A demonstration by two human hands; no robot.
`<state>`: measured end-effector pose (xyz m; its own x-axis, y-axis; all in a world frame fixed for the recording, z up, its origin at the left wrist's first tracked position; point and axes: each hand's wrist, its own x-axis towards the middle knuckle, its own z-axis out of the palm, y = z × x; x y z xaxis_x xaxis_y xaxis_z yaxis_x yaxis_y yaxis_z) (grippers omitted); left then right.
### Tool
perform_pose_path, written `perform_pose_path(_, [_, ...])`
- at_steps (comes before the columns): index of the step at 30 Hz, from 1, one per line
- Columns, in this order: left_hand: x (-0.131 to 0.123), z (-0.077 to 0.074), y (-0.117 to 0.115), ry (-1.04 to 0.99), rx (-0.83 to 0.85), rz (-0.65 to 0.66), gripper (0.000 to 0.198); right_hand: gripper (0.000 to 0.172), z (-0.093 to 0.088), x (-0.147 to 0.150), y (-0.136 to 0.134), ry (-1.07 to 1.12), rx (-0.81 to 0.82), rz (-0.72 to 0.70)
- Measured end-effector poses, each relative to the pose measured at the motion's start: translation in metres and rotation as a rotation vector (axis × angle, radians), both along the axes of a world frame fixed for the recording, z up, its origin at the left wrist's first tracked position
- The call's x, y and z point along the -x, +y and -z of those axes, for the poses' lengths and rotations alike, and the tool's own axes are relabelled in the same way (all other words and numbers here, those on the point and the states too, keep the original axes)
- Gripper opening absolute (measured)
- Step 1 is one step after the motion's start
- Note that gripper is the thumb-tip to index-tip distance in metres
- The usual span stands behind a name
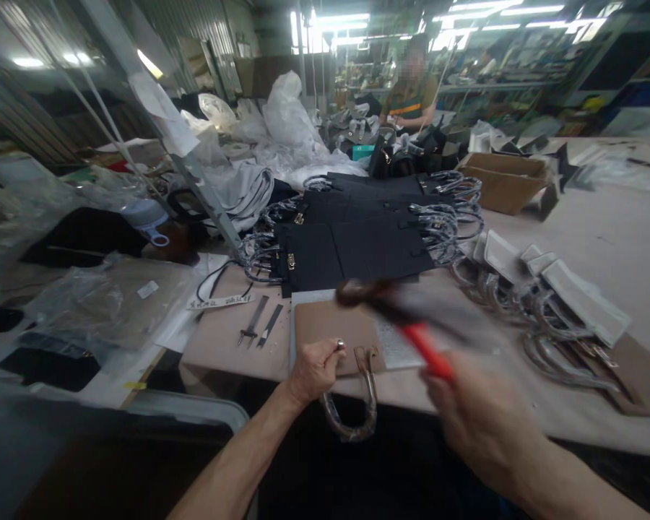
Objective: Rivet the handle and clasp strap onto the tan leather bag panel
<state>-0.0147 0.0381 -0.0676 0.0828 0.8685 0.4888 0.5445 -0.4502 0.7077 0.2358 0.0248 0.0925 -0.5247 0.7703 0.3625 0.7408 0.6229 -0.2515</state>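
One hammer (412, 318) in clenched right hand (484, 415)

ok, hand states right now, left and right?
Left hand: closed, pinching a small metal stud on the brown panel.
Right hand: closed on the red-handled hammer, motion-blurred.

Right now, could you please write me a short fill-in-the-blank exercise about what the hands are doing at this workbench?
1. The right hand grips a blurred hammer whose handle is ____.
2. The left hand pinches a metal piece over a ____ leather panel.
3. Behind that lies a stack of panels, all coloured ____.

Missing words: red; brown; black.
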Motion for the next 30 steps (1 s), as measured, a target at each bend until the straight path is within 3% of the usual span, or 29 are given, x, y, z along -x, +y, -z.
perform_pose_path(3, [0.000, 0.000, 0.000, 0.004, 0.001, 0.000, 0.014, 0.034, 0.021, -0.006, 0.000, -0.199, 0.087, -0.062])
perform_pose_path(5, [-0.001, -0.001, 0.000, -0.013, -0.009, -0.003, 0.015, 0.032, 0.028, -0.011, 0.006, -0.253, 0.187, 0.004])
perform_pose_path(8, [-0.002, -0.004, 0.000, -0.025, 0.006, 0.003, 0.016, 0.030, 0.039, -0.014, 0.025, -0.190, 0.364, 0.141])
perform_pose_path(12, [-0.002, -0.008, -0.001, 0.013, 0.014, 0.002, 0.017, 0.034, 0.069, 0.002, 0.059, -0.080, 0.536, 0.225])
perform_pose_path(16, [-0.002, -0.007, -0.002, 0.033, 0.004, -0.008, 0.016, 0.039, 0.096, 0.033, 0.075, -0.108, 0.593, 0.252])
perform_pose_path(21, [-0.007, -0.006, 0.001, -0.083, 0.083, -0.033, 0.019, 0.043, 0.101, 0.057, 0.069, -0.187, 0.560, 0.368])
perform_pose_path(26, [0.010, -0.015, 0.014, -0.858, 0.340, -0.399, 0.043, 0.047, 0.097, 0.060, 0.067, -0.227, 0.552, 0.428])
perform_pose_path(28, [0.029, -0.018, 0.017, -0.822, 0.373, -0.496, 0.044, 0.048, 0.096, 0.060, 0.067, -0.234, 0.562, 0.436])
perform_pose_path(30, [0.052, -0.021, 0.018, -0.472, 0.401, -0.584, 0.036, 0.048, 0.096, 0.059, 0.066, -0.233, 0.567, 0.436])
